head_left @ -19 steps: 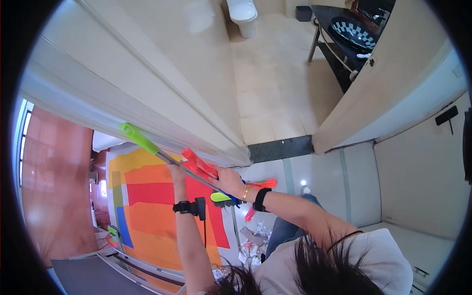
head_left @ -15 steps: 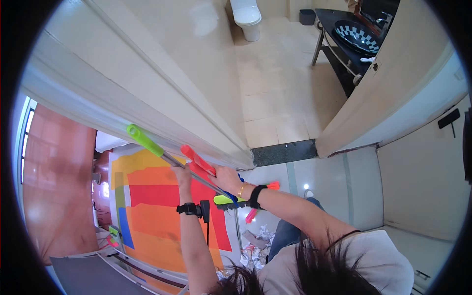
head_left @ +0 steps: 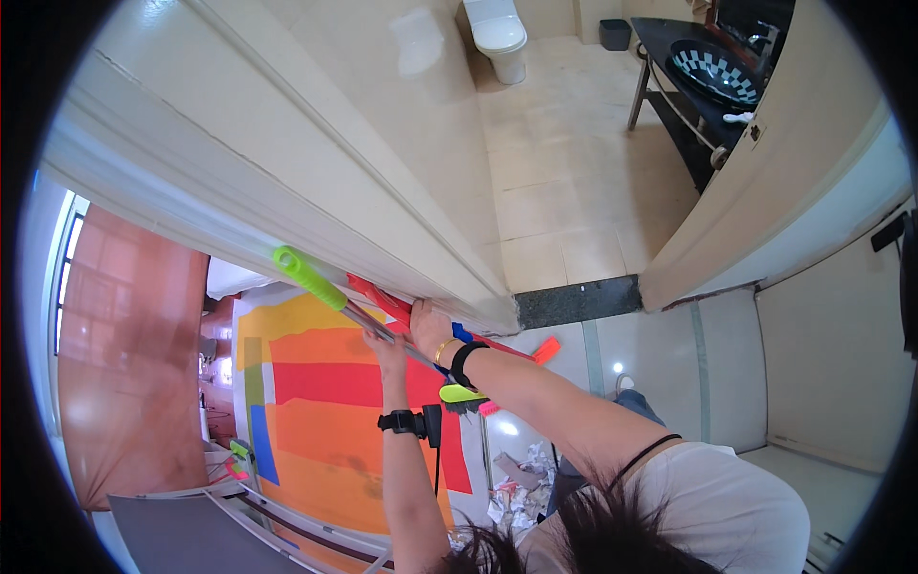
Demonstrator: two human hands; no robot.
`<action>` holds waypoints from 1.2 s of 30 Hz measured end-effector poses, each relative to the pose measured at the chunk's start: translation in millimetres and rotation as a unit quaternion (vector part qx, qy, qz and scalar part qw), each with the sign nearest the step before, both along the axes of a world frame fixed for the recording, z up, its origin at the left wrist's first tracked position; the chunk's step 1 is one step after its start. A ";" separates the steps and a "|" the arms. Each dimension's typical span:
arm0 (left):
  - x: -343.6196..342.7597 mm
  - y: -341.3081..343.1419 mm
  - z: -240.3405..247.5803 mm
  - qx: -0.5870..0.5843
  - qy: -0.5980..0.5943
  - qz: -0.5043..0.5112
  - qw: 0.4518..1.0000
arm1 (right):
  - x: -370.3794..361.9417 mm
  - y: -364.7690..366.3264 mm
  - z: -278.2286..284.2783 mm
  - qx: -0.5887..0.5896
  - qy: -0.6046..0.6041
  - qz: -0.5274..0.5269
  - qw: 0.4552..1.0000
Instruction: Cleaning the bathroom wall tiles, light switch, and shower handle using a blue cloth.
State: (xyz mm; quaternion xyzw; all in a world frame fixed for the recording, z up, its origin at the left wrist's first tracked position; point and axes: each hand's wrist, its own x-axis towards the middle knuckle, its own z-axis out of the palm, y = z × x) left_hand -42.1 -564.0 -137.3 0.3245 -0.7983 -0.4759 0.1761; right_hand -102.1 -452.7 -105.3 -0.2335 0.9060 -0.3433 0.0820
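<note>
My left hand [head_left: 386,350] is closed around the grey pole of a broom [head_left: 311,277], which has a lime-green grip at its upper end. The broom's green head [head_left: 461,393] with dark bristles hangs beyond my right forearm, partly hidden. Close beside it, my right hand [head_left: 432,327] grips a long red-handled tool [head_left: 381,298] next to the wall. An orange-red end [head_left: 546,351] sticks out past my right forearm. My arm covers much of this tool, so I cannot tell its kind. Something blue [head_left: 461,333] shows by my right wrist.
Crumpled paper scraps [head_left: 521,488] lie on the floor near my legs. A colourful mat [head_left: 316,383] spreads to the left. A pale wall [head_left: 316,143] borders a doorway with a dark threshold [head_left: 579,301]; a toilet [head_left: 498,36] and black washstand [head_left: 684,48] stand beyond.
The view has shifted, so the room appears farther right. The red-handled tool has moved closer to the wall and its orange-red end sits farther from the broom head. Both hands keep their grips.
</note>
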 end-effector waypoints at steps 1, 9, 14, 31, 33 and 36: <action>2.1 1.7 2.4 0.005 0.008 0.001 1.000 | 0.6 1.1 0.3 0.001 0.001 0.001 1.000; 40.7 99.2 24.0 -0.066 0.068 0.019 0.995 | -17.2 83.1 -18.5 -0.132 -0.267 -0.028 0.954; 37.2 169.0 34.1 0.054 0.038 -0.137 0.988 | -1.3 124.7 -20.9 -0.359 -0.497 -0.126 0.779; -38.7 186.7 189.7 -0.248 0.081 -0.122 0.958 | -109.4 152.1 137.4 -0.472 -0.558 0.111 0.674; -41.4 188.9 206.5 -0.130 0.036 -0.048 0.990 | -116.4 141.8 139.8 -0.483 -0.566 0.148 0.651; -50.7 184.6 215.8 0.069 0.246 0.153 0.955 | -127.3 132.5 135.8 -0.463 -0.456 0.183 0.738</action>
